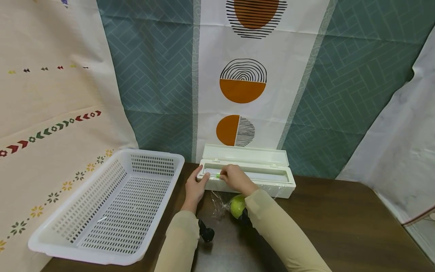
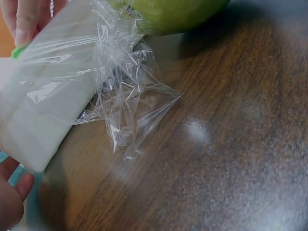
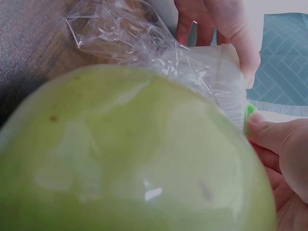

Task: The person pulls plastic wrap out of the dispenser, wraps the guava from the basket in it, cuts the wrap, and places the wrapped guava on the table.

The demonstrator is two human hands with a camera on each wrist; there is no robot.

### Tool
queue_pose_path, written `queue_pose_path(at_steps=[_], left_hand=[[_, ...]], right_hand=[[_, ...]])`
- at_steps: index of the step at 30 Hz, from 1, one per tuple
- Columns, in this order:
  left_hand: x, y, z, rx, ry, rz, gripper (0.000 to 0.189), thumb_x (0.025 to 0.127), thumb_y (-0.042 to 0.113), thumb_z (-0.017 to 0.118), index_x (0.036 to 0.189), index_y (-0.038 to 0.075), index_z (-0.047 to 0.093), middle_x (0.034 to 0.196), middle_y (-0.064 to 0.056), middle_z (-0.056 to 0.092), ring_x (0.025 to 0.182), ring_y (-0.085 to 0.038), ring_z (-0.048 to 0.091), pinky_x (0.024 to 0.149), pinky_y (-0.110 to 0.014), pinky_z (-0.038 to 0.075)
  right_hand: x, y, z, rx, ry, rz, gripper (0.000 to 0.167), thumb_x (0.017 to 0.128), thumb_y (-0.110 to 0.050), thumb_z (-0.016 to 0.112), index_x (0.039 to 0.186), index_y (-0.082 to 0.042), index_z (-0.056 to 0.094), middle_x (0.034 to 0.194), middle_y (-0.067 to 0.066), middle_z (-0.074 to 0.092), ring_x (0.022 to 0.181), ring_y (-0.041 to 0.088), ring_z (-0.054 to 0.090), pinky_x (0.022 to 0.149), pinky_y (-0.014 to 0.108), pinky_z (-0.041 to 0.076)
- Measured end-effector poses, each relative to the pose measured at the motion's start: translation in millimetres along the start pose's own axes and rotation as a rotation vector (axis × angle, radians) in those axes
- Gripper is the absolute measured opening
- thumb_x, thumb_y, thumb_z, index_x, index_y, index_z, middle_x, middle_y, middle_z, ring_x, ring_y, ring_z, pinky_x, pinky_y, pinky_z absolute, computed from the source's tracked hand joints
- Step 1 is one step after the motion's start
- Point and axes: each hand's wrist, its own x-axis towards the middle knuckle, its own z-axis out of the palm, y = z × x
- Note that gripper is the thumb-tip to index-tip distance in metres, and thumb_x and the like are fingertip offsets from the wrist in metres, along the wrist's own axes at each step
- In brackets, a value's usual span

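- While the right hand (image 1: 234, 177) is placed at the long white plastic film dispenser box (image 1: 221, 185), its grip is closed in a narrow pinch on the small bright-green plastic slider (image 3: 250, 115), near the box's left end.
- That left end is held by the left hand (image 1: 195, 187), thumb and fingers set about the corner.
- The white hinged lid (image 1: 244, 155) is found raised behind the box, which stands on the dark brown wooden tabletop (image 1: 340, 223).
- Clear cling film (image 2: 130, 82) is draped over the box front and bunched beside a round green fruit (image 1: 238, 206).
- A ragged or incomplete cut is judged possible, should the slider be drawn across slack film.
- The box could be skewed if the left hold were loosened.
- The fruit, located just beside the right sleeve (image 1: 285, 234), could be rolled by a nudge or a film tug.
- Further self-clinging could be caused by the creases.
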Motion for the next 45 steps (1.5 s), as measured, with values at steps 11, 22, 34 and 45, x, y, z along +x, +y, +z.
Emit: queue_pose_path(at_steps=[11, 22, 34, 45], left_hand=[[0.6, -1.9, 0.2, -0.001, 0.001, 0.009, 0.049, 0.089, 0.031, 0.064, 0.136, 0.021, 0.053, 0.141, -0.013, 0.048, 0.131, -0.032, 0.044, 0.106, -0.049, 0.037], [2.3, -1.7, -0.2, 0.000, -0.010, -0.009, 0.050, 0.089, 0.033, 0.064, 0.136, 0.024, 0.052, 0.143, -0.011, 0.047, 0.132, -0.030, 0.042, 0.107, -0.048, 0.036], [3.5, -3.6, -0.2, -0.015, -0.013, -0.002, 0.050, 0.089, 0.032, 0.064, 0.137, 0.022, 0.052, 0.143, -0.012, 0.047, 0.132, -0.031, 0.042, 0.107, -0.048, 0.036], [2.4, -1.5, -0.2, -0.008, -0.012, -0.008, 0.050, 0.089, 0.033, 0.065, 0.136, 0.023, 0.053, 0.143, -0.012, 0.047, 0.133, -0.031, 0.041, 0.107, -0.048, 0.035]], right_hand=[[-1.2, 0.7, -1.3, -0.007, -0.011, -0.005, 0.018, 0.093, -0.016, 0.060, 0.101, -0.003, 0.070, 0.096, 0.010, 0.069, 0.084, 0.021, 0.065, 0.075, 0.034, 0.054], [0.5, 2.0, -0.8, -0.003, -0.012, 0.005, 0.018, 0.093, -0.016, 0.060, 0.100, -0.003, 0.070, 0.096, 0.009, 0.069, 0.083, 0.020, 0.064, 0.076, 0.034, 0.054], [-0.4, 0.8, -1.8, 0.009, -0.014, 0.007, 0.017, 0.093, -0.015, 0.060, 0.100, -0.003, 0.070, 0.096, 0.010, 0.069, 0.084, 0.021, 0.065, 0.076, 0.034, 0.054], [-1.3, 3.6, -2.8, 0.014, -0.013, -0.007, 0.017, 0.092, -0.015, 0.060, 0.099, -0.003, 0.070, 0.095, 0.009, 0.069, 0.085, 0.021, 0.065, 0.077, 0.034, 0.054]])
